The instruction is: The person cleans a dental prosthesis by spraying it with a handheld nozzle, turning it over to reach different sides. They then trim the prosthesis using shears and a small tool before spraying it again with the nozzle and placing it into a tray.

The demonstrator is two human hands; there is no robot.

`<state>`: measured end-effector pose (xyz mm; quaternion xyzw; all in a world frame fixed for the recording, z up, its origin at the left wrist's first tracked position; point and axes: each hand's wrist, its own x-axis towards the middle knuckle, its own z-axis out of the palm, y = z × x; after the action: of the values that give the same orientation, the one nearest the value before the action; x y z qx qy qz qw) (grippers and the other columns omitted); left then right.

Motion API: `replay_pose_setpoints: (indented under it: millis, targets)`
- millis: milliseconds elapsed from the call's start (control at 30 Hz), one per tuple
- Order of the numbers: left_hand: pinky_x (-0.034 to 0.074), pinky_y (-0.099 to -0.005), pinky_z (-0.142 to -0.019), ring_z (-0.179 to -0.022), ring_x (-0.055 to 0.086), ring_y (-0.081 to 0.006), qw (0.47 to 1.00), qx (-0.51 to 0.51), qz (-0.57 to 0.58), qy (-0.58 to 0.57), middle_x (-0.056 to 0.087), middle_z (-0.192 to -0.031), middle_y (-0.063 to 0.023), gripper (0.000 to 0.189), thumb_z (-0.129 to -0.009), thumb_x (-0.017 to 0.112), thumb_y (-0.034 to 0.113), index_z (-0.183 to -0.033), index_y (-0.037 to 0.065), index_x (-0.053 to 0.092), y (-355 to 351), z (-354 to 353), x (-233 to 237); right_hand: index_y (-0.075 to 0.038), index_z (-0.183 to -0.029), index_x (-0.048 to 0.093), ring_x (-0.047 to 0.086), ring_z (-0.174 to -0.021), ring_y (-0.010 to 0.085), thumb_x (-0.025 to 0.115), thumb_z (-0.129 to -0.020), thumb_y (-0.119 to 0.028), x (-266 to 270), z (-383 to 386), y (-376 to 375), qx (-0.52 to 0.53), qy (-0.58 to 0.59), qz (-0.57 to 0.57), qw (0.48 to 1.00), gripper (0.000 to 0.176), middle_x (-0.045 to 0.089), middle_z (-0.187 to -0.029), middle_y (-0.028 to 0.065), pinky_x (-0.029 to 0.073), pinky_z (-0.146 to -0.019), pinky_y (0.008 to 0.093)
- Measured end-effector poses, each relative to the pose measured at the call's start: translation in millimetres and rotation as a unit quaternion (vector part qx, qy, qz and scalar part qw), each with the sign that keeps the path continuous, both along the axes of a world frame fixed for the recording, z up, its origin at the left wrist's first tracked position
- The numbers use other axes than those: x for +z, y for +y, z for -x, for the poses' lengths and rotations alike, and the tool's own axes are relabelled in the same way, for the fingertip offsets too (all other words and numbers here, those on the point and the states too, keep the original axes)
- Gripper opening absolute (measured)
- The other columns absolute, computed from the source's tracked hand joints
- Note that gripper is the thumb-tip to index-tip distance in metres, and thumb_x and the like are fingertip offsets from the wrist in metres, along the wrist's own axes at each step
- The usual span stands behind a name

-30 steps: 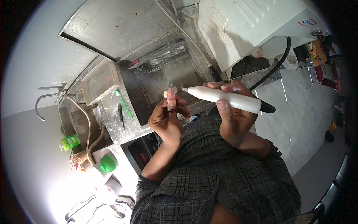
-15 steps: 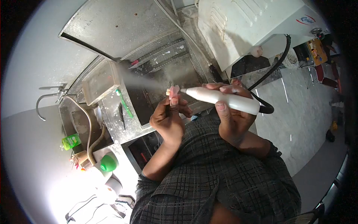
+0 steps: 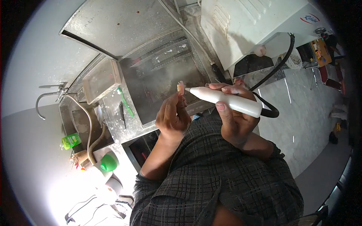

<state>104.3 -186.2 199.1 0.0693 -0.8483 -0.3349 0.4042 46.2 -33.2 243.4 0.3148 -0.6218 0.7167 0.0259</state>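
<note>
Holding, two bare hands, dial centred on the pink piece:

- Pink piece (image 3: 182,86), small, cream part at its left edge; held up before a dusty metal basin (image 3: 132,98).
- Left hand (image 3: 173,117), between 6 and 7 o'clock: thumb and fingers pinching the piece.
- Right hand (image 3: 236,124), 4 o'clock: fingers and thumb wrapped around a white handpiece (image 3: 226,101), black cord (image 3: 270,112) at its rear. Tip aimed at the piece's 3 o'clock side; contact cannot be told.
- Mesh screen (image 3: 166,51), between 11 and 12.
- White machine (image 3: 250,22), between 1 and 2.
- Shallow tray (image 3: 101,83), 9 o'clock.
- Green toothbrush (image 3: 126,103), between 8 and 9, beside a slender black tool (image 3: 122,113), 8 o'clock.
- Green bottle (image 3: 71,141), 8 o'clock, farther out.
- Green cup (image 3: 108,162), between 7 and 8.
</note>
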Motion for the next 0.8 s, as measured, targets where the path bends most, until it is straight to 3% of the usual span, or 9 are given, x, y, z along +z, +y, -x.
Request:
replay_pose_setpoints:
  millis: [33,100,233,300,333,400,667,767,800]
  targets:
    - [0.051,-0.0262,-0.05,-0.054,0.063,-0.0148,1.0,0.001,0.005,0.006,0.064,-0.067,-0.0121,0.005,-0.088,0.059,-0.004,-0.089,-0.006,0.064,0.0,0.0,-0.8,0.004,-0.117,0.04,0.062,-0.104,0.0288,0.058,-0.088,0.002,0.7,-0.5,-1.0,-0.001,0.0,0.0,1.0,0.035,0.057,-0.114,0.0247,0.058,-0.063,0.024]
    - [0.052,-0.0258,-0.051,-0.056,0.064,-0.016,1.0,-0.009,0.01,-0.008,0.067,-0.074,-0.0143,0.006,-0.087,0.059,-0.005,-0.092,-0.005,0.062,-0.8,-2.8,1.7,0.005,-0.114,0.042,0.062,-0.1,0.0295,0.055,-0.088,0.001,2.9,-3.5,-5.9,-0.044,-0.018,0.013,0.999,0.029,0.062,-0.104,0.0257,0.04,-0.099,0.0445]
    - [0.054,-0.0264,-0.053,-0.063,0.068,-0.0199,0.999,-0.019,0.038,-0.016,0.07,-0.086,-0.0178,0.012,-0.085,0.059,-0.007,-0.097,-0.004,0.061,-0.7,-3.0,5.0,0.005,-0.114,0.041,0.062,-0.101,0.0301,0.054,-0.088,0.002,-3.6,-5.7,-7.9,-0.043,-0.042,0.053,0.997,0.029,0.061,-0.105,0.0266,0.044,-0.096,0.044]
    - [0.053,-0.0266,-0.053,-0.061,0.067,-0.0186,0.999,-0.012,0.046,0.006,0.068,-0.078,-0.0153,0.011,-0.086,0.058,-0.007,-0.095,-0.004,0.063,1.2,0.9,6.5,0.004,-0.118,0.04,0.06,-0.107,0.0278,0.058,-0.087,0.004,-6.5,1.1,-2.2,-0.017,0.023,0.02,0.999,0.035,0.057,-0.113,0.0241,0.056,-0.079,0.0309]
    - [0.052,-0.0268,-0.052,-0.06,0.066,-0.0174,0.998,-0.006,0.053,0.027,0.066,-0.071,-0.0128,0.01,-0.086,0.058,-0.007,-0.093,-0.005,0.064,1.9,2.0,6.7,0.004,-0.118,0.04,0.06,-0.107,0.0278,0.058,-0.087,0.004,-5.5,0.0,-2.1,-0.017,0.023,0.021,0.999,0.035,0.057,-0.113,0.0241,0.056,-0.079,0.0309]
    - [0.052,-0.0269,-0.053,-0.06,0.066,-0.0177,0.999,-0.006,0.05,0.019,0.066,-0.072,-0.0128,0.012,-0.085,0.058,-0.008,-0.094,-0.005,0.065,1.3,-0.5,2.8,0.003,-0.117,0.04,0.06,-0.106,0.0282,0.058,-0.087,0.004,-2.6,-2.9,-1.9,-0.001,-0.027,0.034,0.999,0.035,0.057,-0.112,0.0231,0.056,-0.08,0.0311]
    - [0.052,-0.0276,-0.053,-0.06,0.065,-0.0197,0.999,-0.013,0.05,0.001,0.066,-0.073,-0.0136,0.014,-0.085,0.058,-0.008,-0.096,-0.004,0.065,-0.3,-4.2,0.5,0.003,-0.117,0.041,0.06,-0.106,0.0286,0.058,-0.087,0.004,-5.4,-4.1,-3.7,-0.015,-0.029,0.04,0.999,0.034,0.056,-0.112,0.0217,0.055,-0.082,0.033]
    - [0.053,-0.0284,-0.054,-0.062,0.066,-0.0223,0.995,-0.03,0.092,0.035,0.066,-0.075,-0.0157,0.017,-0.081,0.059,-0.009,-0.096,-0.006,0.064,-4.2,-2.2,5.4,0.003,-0.116,0.041,0.06,-0.106,0.0292,0.057,-0.088,0.004,-6.7,-0.9,-5.0,-0.035,-0.004,0.036,0.999,0.032,0.056,-0.111,0.0211,0.053,-0.087,0.036]
    - [0.053,-0.0286,-0.053,-0.065,0.066,-0.0225,0.986,-0.059,0.154,0.014,0.066,-0.082,-0.0158,0.015,-0.08,0.06,-0.006,-0.095,-0.006,0.062,-9.4,-3.6,6.9,0.003,-0.115,0.042,0.06,-0.106,0.0296,0.057,-0.088,0.004,-6.9,0.7,-5.5,-0.058,0.008,0.037,0.998,0.031,0.056,-0.11,0.0208,0.052,-0.089,0.0375]
